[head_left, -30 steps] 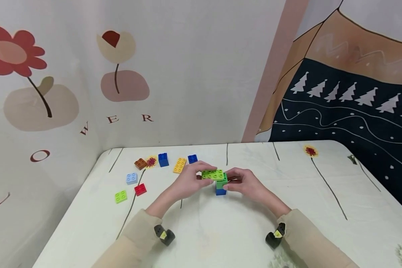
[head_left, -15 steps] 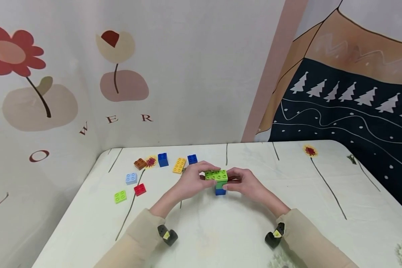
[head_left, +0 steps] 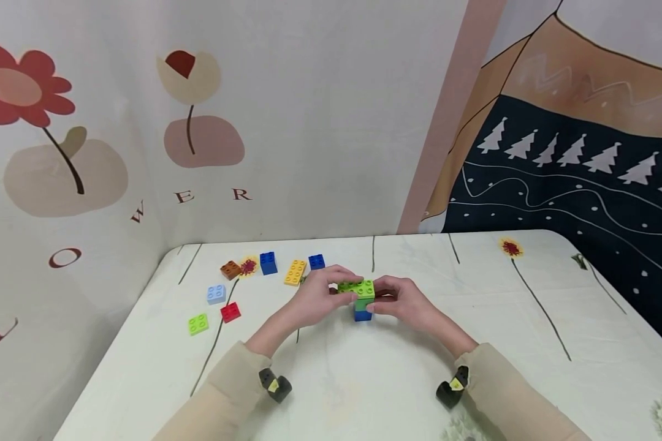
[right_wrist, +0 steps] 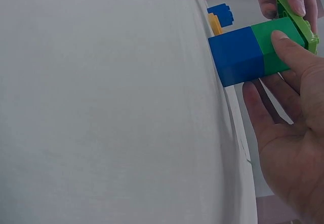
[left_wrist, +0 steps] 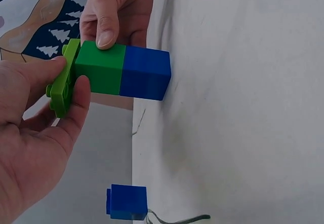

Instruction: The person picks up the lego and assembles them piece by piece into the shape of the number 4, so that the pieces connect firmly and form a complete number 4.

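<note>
A flat lime green building brick (head_left: 358, 288) lies across the top of a green brick (left_wrist: 101, 67), overhanging it toward the left. Below the green brick sits a blue brick (left_wrist: 146, 73), the bottom of the stack. My left hand (head_left: 319, 298) pinches the lime brick's overhanging part between thumb and fingers. From the other side, my right hand (head_left: 403, 301) grips the green brick, its thumb pressed on one face. In the right wrist view a narrow gap seems to show between the lime and green bricks; whether they are fully joined I cannot tell.
Loose bricks lie at the table's left: brown (head_left: 231, 269), tall blue (head_left: 268, 263), yellow (head_left: 295, 272), small blue (head_left: 317, 261), light blue (head_left: 216, 294), red (head_left: 230, 312) and lime (head_left: 198, 324). A printed cloth covers the table (head_left: 474, 306).
My left hand has moved slightly right, bringing the lime brick over the green one. In the last half second hardly anything moves. The right hand keeps its hold.
</note>
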